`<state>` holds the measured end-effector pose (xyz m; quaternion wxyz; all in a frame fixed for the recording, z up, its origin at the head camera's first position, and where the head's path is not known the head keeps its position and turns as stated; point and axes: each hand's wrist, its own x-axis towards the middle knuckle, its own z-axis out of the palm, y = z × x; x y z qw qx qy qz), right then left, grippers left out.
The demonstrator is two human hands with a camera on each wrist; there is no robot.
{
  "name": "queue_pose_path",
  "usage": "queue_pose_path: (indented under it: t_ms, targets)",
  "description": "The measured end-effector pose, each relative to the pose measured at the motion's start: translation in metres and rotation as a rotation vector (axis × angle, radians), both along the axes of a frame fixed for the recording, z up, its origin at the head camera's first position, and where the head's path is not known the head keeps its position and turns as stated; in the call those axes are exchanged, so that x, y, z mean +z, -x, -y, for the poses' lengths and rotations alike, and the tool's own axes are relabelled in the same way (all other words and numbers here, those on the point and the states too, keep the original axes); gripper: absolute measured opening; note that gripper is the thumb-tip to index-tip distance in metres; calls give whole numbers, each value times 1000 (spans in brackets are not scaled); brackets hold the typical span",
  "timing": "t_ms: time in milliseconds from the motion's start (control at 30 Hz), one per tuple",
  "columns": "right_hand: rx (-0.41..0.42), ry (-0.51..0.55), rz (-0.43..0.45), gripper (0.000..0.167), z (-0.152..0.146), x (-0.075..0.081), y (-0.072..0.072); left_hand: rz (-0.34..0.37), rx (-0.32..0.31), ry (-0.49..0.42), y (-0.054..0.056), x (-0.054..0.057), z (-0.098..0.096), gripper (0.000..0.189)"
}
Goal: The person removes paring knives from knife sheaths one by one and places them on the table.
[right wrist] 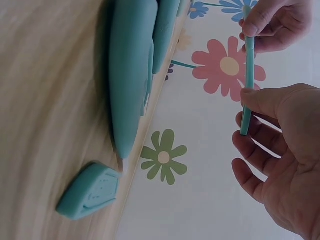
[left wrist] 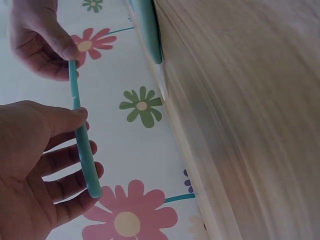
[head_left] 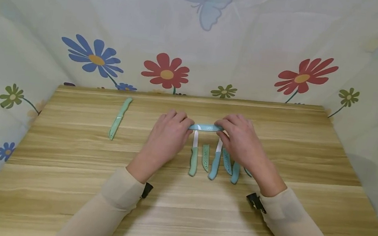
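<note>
A blue paring knife in its blue sheath (head_left: 209, 128) is held level above the table, between both hands. My left hand (head_left: 172, 131) pinches its handle end between thumb and fingers. At the sheath end, my right hand (head_left: 241, 138) pinches with thumb and fingertips. Below lie a bare green knife (head_left: 193, 161), a green sheath (head_left: 205, 157), a bare blue knife (head_left: 215, 164) and a blue sheath (head_left: 227, 162). Another blue knife handle (head_left: 235, 173) shows under the right wrist, its blade hidden. Beside it, a further sheath (right wrist: 90, 190) is mostly covered in the head view.
Apart at the left lies a green knife in its sheath (head_left: 120, 119). The wooden table (head_left: 65, 146) ends at a flower-printed cloth (head_left: 253, 55) along the back and sides. Black wrist straps (head_left: 255, 202) hang below the sleeves.
</note>
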<state>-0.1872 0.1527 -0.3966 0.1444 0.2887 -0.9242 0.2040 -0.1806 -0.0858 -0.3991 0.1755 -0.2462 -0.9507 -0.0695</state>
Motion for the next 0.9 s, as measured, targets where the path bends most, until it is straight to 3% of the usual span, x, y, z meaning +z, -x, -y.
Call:
queue_pose_path:
  t_ms: [367, 900]
  targets:
    - [12, -11, 16, 27, 0, 0, 0, -26, -3, 20, 0, 0, -1, 23]
    - [52, -93, -56, 42, 7, -1, -5, -35, -28, 64, -6, 1, -5, 21]
